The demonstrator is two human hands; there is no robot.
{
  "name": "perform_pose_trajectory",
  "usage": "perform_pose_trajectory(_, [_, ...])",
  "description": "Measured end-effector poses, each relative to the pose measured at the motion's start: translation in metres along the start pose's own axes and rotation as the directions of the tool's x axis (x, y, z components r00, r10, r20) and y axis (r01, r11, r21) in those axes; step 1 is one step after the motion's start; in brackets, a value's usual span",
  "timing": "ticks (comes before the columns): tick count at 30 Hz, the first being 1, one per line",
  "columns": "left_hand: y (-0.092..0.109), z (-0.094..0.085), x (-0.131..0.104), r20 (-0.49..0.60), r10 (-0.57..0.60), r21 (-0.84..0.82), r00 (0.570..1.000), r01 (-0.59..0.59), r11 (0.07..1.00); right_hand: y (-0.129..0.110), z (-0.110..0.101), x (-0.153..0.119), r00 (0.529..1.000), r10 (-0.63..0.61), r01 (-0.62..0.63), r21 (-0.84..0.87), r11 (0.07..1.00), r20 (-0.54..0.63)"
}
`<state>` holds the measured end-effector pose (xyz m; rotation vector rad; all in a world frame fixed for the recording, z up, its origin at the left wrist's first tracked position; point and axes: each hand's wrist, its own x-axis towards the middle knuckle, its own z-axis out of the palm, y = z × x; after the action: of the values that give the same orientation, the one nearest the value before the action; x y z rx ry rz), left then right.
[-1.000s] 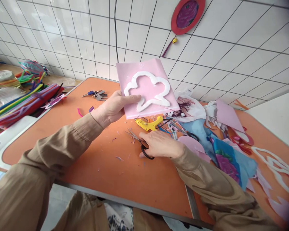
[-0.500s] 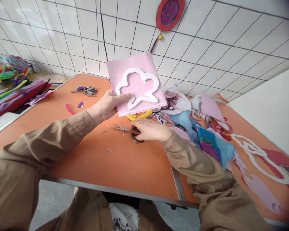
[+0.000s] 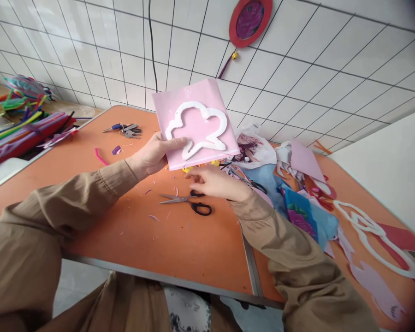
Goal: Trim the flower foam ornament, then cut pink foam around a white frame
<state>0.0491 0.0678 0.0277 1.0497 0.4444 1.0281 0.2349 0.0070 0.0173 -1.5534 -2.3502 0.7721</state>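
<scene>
In the head view, my left hand (image 3: 154,154) grips the lower left of a square pink sheet (image 3: 200,127), held up above the table. Its thumb presses on a white cut-out outline (image 3: 217,112) with rounded lobes, which lies against the front of the sheet. My right hand (image 3: 210,181) hovers just under the sheet's lower edge, fingers loosely apart and holding nothing. Scissors (image 3: 186,199) with black handles rest on the orange tabletop below it, blades partly spread and pointing left. Behind the fingers, a yellow thing (image 3: 187,169) is mostly hidden.
Keys (image 3: 127,130) and a pink strip (image 3: 101,157) lie at the back left of the orange table (image 3: 141,244). Pipe cleaners (image 3: 27,136) are bundled farther left. Fabric (image 3: 300,212), pink scraps (image 3: 373,286) and white loops (image 3: 376,237) crowd the right. A tiled wall stands behind.
My right hand has let go of the scissors and lifted slightly away; they now lie on the table. My left hand still holds the pink sheet with the white outline, almost unmoved.
</scene>
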Motion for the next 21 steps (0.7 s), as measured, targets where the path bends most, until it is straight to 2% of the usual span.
perform_pose_trajectory(1, [0.001,0.0,0.0,-0.003,0.013,-0.001,1.0,-0.013,1.0,0.0,0.001,0.0,0.998,0.022,-0.012,0.187,0.982,-0.052])
perform_pose_trajectory(2, [0.002,0.0,0.0,-0.008,0.027,0.0,1.0,-0.027,1.0,-0.001,0.001,0.001,0.996,0.038,-0.006,0.375,0.927,-0.077])
perform_pose_trajectory(4, [0.004,0.001,0.0,-0.017,0.04,0.008,0.999,-0.04,0.999,-0.005,0.0,0.0,0.995,0.038,0.032,0.655,0.755,-0.092])
perform_pose_trajectory(7, [0.006,0.0,0.0,-0.005,0.019,0.011,1.0,-0.019,1.0,-0.012,-0.001,-0.002,0.982,0.045,0.136,0.843,0.52,-0.186])
perform_pose_trajectory(9, [0.006,-0.001,0.0,-0.002,0.014,-0.01,1.0,-0.014,1.0,-0.016,-0.001,-0.003,0.959,0.1,0.199,0.883,0.425,-0.264])
perform_pose_trajectory(14, [0.004,-0.001,-0.003,-0.028,-0.025,-0.028,0.999,0.024,0.999,-0.017,0.006,0.001,0.915,0.194,0.256,0.879,0.402,-0.355])
perform_pose_trajectory(17, [0.004,0.0,-0.005,-0.028,-0.067,-0.021,0.997,0.066,0.998,-0.016,0.008,0.002,0.919,0.189,0.258,0.89,0.377,-0.346])
perform_pose_trajectory(21, [0.005,0.001,-0.005,0.029,-0.112,-0.045,0.993,0.114,0.993,-0.016,0.006,0.0,0.935,0.154,0.249,0.901,0.356,-0.319])
